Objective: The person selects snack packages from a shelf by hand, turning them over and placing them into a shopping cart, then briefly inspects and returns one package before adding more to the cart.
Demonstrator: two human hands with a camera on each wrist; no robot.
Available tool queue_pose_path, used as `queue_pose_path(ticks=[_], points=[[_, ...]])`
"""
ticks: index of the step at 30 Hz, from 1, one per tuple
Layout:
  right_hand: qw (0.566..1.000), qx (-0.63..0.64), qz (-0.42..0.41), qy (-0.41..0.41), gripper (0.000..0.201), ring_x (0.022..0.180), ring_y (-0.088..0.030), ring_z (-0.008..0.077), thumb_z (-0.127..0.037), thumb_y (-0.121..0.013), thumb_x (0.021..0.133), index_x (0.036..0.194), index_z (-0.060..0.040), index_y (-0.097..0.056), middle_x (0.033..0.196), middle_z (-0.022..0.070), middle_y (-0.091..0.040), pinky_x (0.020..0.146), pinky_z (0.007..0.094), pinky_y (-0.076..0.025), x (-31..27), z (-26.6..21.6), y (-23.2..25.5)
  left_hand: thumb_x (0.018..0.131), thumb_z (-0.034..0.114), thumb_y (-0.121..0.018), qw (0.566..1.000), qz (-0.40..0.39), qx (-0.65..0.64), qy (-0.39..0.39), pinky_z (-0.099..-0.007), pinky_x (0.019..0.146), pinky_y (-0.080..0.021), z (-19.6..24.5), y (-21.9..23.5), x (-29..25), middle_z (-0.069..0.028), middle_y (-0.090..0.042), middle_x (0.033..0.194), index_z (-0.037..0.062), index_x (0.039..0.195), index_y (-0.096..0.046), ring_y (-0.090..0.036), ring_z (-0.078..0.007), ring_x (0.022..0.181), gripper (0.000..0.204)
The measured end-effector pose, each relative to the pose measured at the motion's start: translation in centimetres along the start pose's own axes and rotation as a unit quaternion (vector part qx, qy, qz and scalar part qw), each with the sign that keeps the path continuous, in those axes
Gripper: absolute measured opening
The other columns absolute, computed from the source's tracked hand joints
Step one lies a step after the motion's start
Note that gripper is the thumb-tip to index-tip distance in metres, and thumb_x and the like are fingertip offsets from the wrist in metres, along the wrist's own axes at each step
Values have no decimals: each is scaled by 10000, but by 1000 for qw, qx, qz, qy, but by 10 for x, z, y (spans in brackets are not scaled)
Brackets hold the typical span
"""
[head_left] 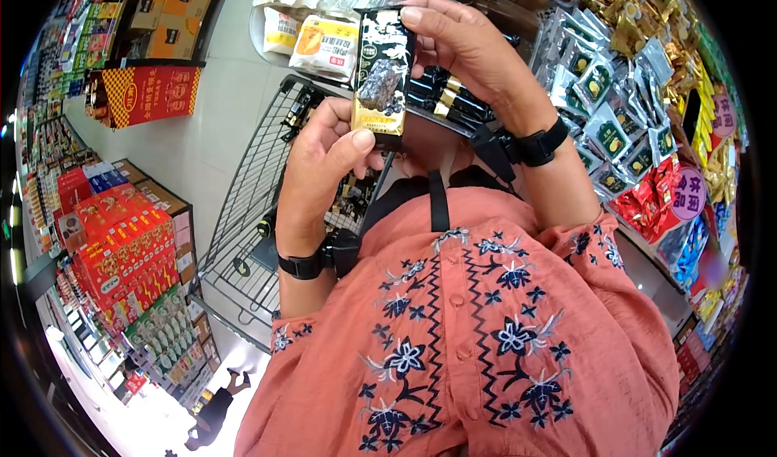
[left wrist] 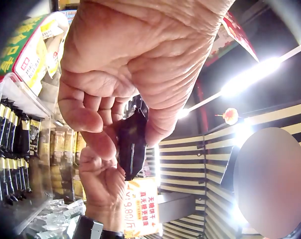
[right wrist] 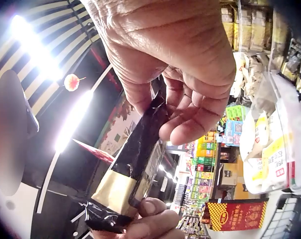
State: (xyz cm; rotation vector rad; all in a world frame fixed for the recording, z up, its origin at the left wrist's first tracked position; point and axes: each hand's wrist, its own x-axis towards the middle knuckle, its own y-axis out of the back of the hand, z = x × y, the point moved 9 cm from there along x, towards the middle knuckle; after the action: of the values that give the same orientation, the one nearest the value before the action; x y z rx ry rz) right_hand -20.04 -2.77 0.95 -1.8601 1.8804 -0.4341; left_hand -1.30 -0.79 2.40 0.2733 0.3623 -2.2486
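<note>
A black and gold snack packet (head_left: 382, 72) with a dark food picture on its front is held upright between both hands. My left hand (head_left: 328, 153) pinches its lower end, thumb on the front near the gold band. At the top corner, my right hand (head_left: 465, 44) grips it with the thumb in front and fingers behind. In the right wrist view the packet (right wrist: 130, 169) shows its dark back with a gold label, running from the right hand (right wrist: 175, 64) down to the left fingertips. The left wrist view shows the packet end-on between the left hand's thumb and fingers (left wrist: 101, 147).
A wire shopping cart (head_left: 251, 190) stands below left. Beyond the hands is a clear bin of white and yellow packets (head_left: 324, 44), beside more black packets (head_left: 449, 93). Silver packets (head_left: 607, 133) pile at right; red boxes (head_left: 125, 246) stack at left.
</note>
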Motion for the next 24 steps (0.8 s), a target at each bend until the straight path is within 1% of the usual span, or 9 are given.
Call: queue_pose_path(ticks=[4,7,10,12,14,17,20,21,24], points=[[999,-35,16,-14,341,822,-624,76,-227,-638,973,1257,-46,-588,967,4,-658,749,258,-548,0,5,11,949,206,-631,998,52,20,13,-213,572,-469,-9,13,13,-60,-646,936,0,1169,-536,-623,-108,703,316],[987,-162,19,-9,435,836,-615,86,-152,-635,924,1337,-55,-536,961,-4,-621,779,258,-546,-1,13,32,955,216,-640,990,71,115,23,-190,608,-452,-19,30,29,-23,-654,970,35,1246,-567,-606,-70,732,350],[978,-201,41,-24,532,920,-612,118,-86,-628,895,1408,-71,-489,1110,49,-582,824,271,-541,-3,29,54,940,191,-654,979,68,189,29,-223,631,-473,-20,35,48,-19,-656,957,37,1240,-592,-596,-72,721,343],[915,-392,88,48,592,1136,-587,230,-100,-663,847,1412,-75,-490,1216,134,-590,992,365,-484,-12,14,56,929,176,-659,965,49,255,14,-253,641,-489,-24,35,64,-25,-657,947,18,1207,-607,-591,-83,710,324],[765,-602,75,215,551,1098,-577,328,-133,-729,779,1311,-106,-586,1182,149,-614,951,405,-488,-18,6,48,900,161,-674,945,27,323,-38,-309,688,-512,-26,30,81,-89,-666,954,-13,1190,-609,-606,-149,731,344],[734,-656,45,172,451,1066,-565,352,-151,-760,758,1197,-112,-666,1125,130,-627,946,436,-468,-19,22,53,884,166,-690,916,-15,390,-89,-331,724,-515,-33,18,102,-152,-665,979,-19,1196,-601,-621,-211,768,373],[710,-693,60,108,427,992,-573,340,-147,-785,751,1165,-122,-679,1021,112,-613,873,425,-477,-17,28,55,886,148,-671,925,-34,375,-56,-284,679,-487,-46,10,112,-56,-651,879,2,1221,-610,-570,-117,724,371],[693,-706,56,133,393,940,-573,331,-149,-779,759,1139,-122,-681,944,106,-599,831,424,-480,-17,29,52,890,146,-667,923,-42,380,-56,-290,686,-488,-48,7,114,-74,-650,896,0,1232,-605,-572,-122,725,377],[675,-731,30,96,350,942,-601,338,-158,-775,771,1104,-109,-677,947,100,-619,809,440,-496,-9,42,57,894,161,-680,924,-36,372,-77,-288,711,-494,-59,10,119,-95,-646,951,-8,1267,-586,-576,-128,766,421]])
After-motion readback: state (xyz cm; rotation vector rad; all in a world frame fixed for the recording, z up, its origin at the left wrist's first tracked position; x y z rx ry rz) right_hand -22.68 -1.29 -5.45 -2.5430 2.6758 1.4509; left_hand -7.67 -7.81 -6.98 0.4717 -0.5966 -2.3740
